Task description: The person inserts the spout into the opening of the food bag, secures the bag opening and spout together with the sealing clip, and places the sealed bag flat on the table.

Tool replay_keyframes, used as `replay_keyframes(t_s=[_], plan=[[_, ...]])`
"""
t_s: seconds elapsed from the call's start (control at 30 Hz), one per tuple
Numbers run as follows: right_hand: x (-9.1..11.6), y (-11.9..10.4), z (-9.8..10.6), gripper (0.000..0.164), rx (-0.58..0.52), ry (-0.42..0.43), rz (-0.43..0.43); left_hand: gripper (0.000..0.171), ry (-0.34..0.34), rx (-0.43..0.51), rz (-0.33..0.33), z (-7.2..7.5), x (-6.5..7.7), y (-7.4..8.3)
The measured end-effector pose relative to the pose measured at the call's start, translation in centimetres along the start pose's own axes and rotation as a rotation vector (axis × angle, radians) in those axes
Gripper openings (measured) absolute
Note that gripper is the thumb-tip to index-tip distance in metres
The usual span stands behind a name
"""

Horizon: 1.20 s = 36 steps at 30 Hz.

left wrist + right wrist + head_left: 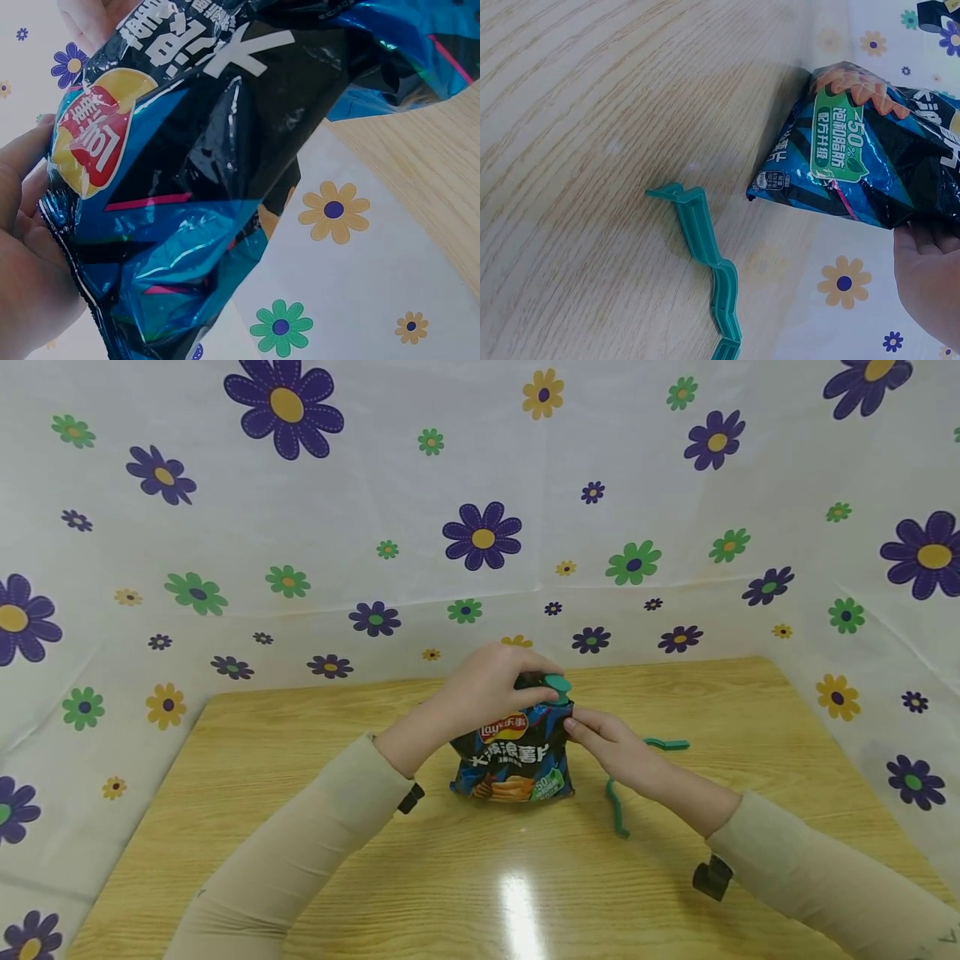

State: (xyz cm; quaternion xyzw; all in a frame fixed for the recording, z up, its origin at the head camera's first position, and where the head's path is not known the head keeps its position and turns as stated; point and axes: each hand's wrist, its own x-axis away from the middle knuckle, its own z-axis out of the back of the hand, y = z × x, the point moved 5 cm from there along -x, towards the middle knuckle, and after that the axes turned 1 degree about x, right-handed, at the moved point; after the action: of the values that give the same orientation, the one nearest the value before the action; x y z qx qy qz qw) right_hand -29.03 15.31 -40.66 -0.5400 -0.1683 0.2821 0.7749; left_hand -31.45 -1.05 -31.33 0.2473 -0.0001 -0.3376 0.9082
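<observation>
A dark blue and black bag of potato chips stands upright on the table. My left hand reaches over its top, and thumb and forefinger pinch a small teal round-topped piece at the top right corner. In the left wrist view the bag fills most of the picture and the left hand lies along its crimped top edge; the teal piece is hidden there. My right hand grips the bag's upper right edge. In the right wrist view, that hand's fingers go behind the bag.
Two thin teal strips lie on the wooden table by the right hand: a bent strip in front of it and another strip behind the wrist. A white flowered cloth hangs around the back and sides.
</observation>
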Motion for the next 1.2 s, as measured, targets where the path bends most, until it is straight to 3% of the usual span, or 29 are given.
replay_keyframes(t_s=[0.43, 0.6, 0.77, 1.2], plan=[[0.1, 0.2, 0.4, 0.043, 0.027, 0.02, 0.002, 0.032, -0.003, 0.0, 0.006, 0.0, 0.0, -0.1], [0.3, 0.5, 0.8, 0.045, 0.044, 0.04, -0.037, 0.033, -0.006, 0.004, 0.01, 0.0, -0.1, -0.1], [0.8, 1.2, 1.6, 0.044, 0.068, 0.096, -0.085, 0.032, -0.009, 0.01, 0.014, 0.0, -0.1, -0.1], [1.9, 3.5, 4.5, 0.033, 0.067, 0.165, -0.07, 0.034, -0.015, 0.005, 0.011, -0.1, 0.0, -0.1]])
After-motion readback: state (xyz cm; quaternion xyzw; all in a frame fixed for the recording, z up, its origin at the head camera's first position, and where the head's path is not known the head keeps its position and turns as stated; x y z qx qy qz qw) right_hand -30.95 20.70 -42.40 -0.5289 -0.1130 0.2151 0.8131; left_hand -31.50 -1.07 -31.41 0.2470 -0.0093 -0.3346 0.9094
